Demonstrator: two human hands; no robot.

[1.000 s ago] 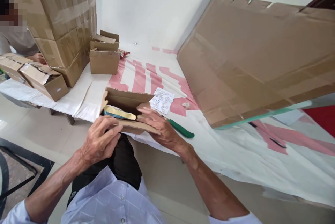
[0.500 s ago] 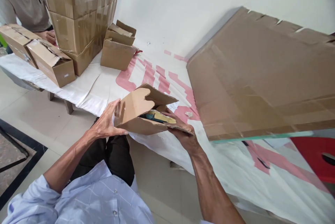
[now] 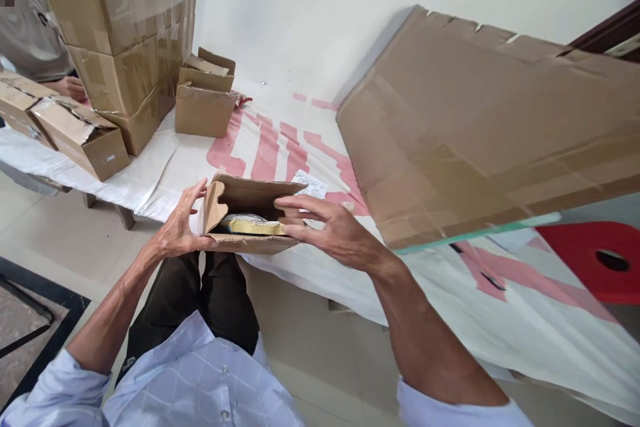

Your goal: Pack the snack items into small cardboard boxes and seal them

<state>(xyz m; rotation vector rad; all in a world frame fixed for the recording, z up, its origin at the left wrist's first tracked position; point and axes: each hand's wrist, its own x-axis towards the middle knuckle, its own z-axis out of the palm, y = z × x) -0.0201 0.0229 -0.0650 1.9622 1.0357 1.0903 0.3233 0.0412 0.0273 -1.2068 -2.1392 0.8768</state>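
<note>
The open cardboard box is the main thing here; it is at the near edge of the table, in front of the person, though I cannot tell if it rests there. The left hand holds its left end, the thumb at the front and the fingers spread along the side; this grip should be firm, but not so strong that it bends the thin walls. The right hand is at the other end with its fingers somewhat apart; whether they pinch the cardboard, I cannot tell. The yellow-edged item lies inside, along the front wall, so its edge should, in my judgement, be well below the rim. The notched left flap stands up and must not catch the fingers. Around them, the big cardboard sheet limits the space at the right, and the tall stack of boxes does so at the far left. Two small open boxes are behind, well apart. The marked paper, just behind the box, could be pushed by it.
</note>
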